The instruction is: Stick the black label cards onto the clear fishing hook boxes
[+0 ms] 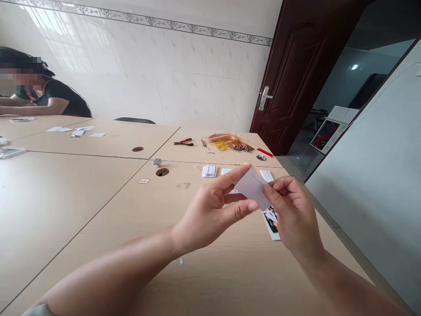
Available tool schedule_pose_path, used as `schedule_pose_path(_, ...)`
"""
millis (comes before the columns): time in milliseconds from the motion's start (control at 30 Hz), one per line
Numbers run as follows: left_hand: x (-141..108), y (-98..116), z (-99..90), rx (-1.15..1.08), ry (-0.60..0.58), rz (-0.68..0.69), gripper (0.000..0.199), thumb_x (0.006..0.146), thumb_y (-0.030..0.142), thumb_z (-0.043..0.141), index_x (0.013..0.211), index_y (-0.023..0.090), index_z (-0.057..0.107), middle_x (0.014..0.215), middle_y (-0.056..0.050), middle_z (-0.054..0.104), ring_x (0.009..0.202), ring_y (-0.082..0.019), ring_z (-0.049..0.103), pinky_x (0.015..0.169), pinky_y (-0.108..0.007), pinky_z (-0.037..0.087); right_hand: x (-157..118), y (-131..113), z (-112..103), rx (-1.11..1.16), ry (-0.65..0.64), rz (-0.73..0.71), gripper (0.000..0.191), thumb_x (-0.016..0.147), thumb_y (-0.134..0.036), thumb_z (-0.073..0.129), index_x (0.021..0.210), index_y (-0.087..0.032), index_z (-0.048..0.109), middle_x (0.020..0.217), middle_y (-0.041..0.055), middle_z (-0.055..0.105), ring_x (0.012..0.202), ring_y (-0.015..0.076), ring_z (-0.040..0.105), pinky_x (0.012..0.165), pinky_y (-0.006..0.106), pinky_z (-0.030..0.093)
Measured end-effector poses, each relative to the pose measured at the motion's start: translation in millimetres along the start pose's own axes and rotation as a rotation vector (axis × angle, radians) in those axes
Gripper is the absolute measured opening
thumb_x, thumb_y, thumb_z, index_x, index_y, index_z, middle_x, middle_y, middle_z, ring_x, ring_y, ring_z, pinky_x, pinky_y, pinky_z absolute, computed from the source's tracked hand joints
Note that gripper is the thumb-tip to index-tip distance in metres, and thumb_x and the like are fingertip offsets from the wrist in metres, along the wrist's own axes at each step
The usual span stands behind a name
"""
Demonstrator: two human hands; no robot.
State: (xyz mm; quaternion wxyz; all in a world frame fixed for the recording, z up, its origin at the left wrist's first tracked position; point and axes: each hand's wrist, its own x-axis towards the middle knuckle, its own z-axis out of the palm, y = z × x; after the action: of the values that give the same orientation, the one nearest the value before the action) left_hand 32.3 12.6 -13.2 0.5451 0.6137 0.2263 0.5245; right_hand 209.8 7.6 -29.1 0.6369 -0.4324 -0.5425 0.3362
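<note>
Both hands are clamped on one piece of white paper (251, 188), held tilted in the air above the table between them. The left hand (213, 210) pinches one end between thumb and fingers, and the right hand (292, 215) pinches the other end.

Just beneath the right hand lies one printed card (271, 224), partly hidden by it. Beyond the grip are three white paper pieces: a small lined stack (209, 171), a scrap (226, 171) and a strip (266, 175).

Farther out on the wooden table (82, 210) lie one pair of red-handled pliers (183, 141), one bundle of golden wire strands (228, 141) and one red strip (265, 152). Left of the grip are one small label (144, 181) and two round table holes (162, 172) (137, 149). Well off to the far left, one co-worker (59, 90) sits with both arms on the table.
</note>
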Motion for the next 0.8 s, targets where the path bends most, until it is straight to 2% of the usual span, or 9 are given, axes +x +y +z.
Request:
schedule_pose_path(100, 2, -2, -0.2, 0.06, 0.084, 0.015, 0.034, 0.095, 0.032, 0.069, 0.128, 0.023, 0.07, 0.102, -0.003, 0.079, 0.094, -0.018, 0.073, 0.087, -0.031, 0.065, -2, 1, 0, -0.056, -0.015, -0.022, 0.029, 0.085, -0.046, 0.076, 0.08, -0.025, 0.056, 0.079, -0.0034, 0.06, 0.072, 0.013, 0.056, 0.065, 0.026, 0.047)
schedule_pose_path(167, 2, -2, -0.5, 0.061, 0.093, 0.034, 0.032, 0.097, 0.029, 0.066, 0.129, 0.023, 0.068, 0.094, -0.001, 0.078, 0.088, -0.016, 0.073, 0.085, -0.032, 0.066, -4, 1, -1, -0.105, -0.02, -0.041, 0.023, 0.084, -0.044, 0.077, 0.089, -0.028, 0.062, 0.09, -0.0019, 0.063, 0.082, 0.015, 0.058, 0.072, 0.028, 0.048)
schedule_pose_path(233, 3, -2, -0.3, 0.038, 0.072, 0.044, 0.035, 0.097, 0.029, 0.065, 0.132, 0.023, 0.063, 0.089, 0.0, 0.078, 0.084, -0.016, 0.074, 0.083, -0.034, 0.066, -4, 1, -1, -0.147, -0.044, -0.06, 0.027, 0.083, -0.044, 0.078, 0.104, -0.032, 0.065, 0.106, 0.0002, 0.067, 0.098, 0.0181, 0.06, 0.081, 0.032, 0.05)
schedule_pose_path(300, 3, -1, 0.4, 0.031, 0.057, 0.042, 0.033, 0.097, 0.03, 0.065, 0.129, 0.022, 0.063, 0.091, -0.001, 0.079, 0.085, -0.017, 0.075, 0.084, -0.034, 0.066, -4, 0, -1, -0.175, -0.095, -0.069, 0.031, 0.086, -0.045, 0.075, 0.113, -0.033, 0.066, 0.115, 0.0019, 0.07, 0.106, 0.0206, 0.063, 0.087, 0.036, 0.052)
schedule_pose_path(467, 6, 0, -0.2, 0.109, 0.106, 0.008, 0.019, 0.095, 0.032, 0.066, 0.111, 0.021, 0.07, 0.106, -0.004, 0.078, 0.096, -0.019, 0.074, 0.081, -0.03, 0.064, -4, -5, -4, -0.238, -0.173, -0.095, 0.022, 0.092, -0.044, 0.068, 0.11, -0.031, 0.072, 0.11, 0.0032, 0.078, 0.092, 0.0207, 0.074, 0.08, 0.035, 0.059)
schedule_pose_path(600, 11, 0, -5.0, 0.197, 0.148, -0.041, 0.016, 0.093, 0.033, 0.068, 0.102, 0.02, 0.07, 0.095, -0.003, 0.077, 0.081, -0.016, 0.069, 0.069, -0.026, 0.06, -4, -8, -5, -0.289, -0.177, -0.144, 0.018, 0.093, -0.037, 0.066, 0.104, -0.029, 0.077, 0.105, 0.0035, 0.081, 0.096, 0.0224, 0.075, 0.085, 0.037, 0.06)
schedule_pose_path(700, 15, -2, -7.0, 0.146, 0.125, -0.097, 0.017, 0.093, 0.036, 0.068, 0.098, 0.019, 0.069, 0.089, -0.002, 0.075, 0.075, -0.014, 0.066, 0.066, -0.026, 0.059, -2, -4, -4, -0.305, -0.178, -0.16, 0.018, 0.091, -0.032, 0.067, 0.107, -0.028, 0.075, 0.092, 0.0016, 0.08, 0.084, 0.0195, 0.075, 0.075, 0.033, 0.06)
schedule_pose_path(800, 19, -4, -9.3, 0.131, 0.13, -0.103, 0.019, 0.093, 0.037, 0.067, 0.102, 0.02, 0.067, 0.097, -0.003, 0.075, 0.084, -0.016, 0.068, 0.068, -0.027, 0.058, 8, 2, -8, -0.313, -0.163, -0.168, 0.015, 0.09, -0.034, 0.069, 0.103, -0.027, 0.073, 0.081, -0.0011, 0.076, 0.073, 0.0163, 0.071, 0.067, 0.029, 0.058)
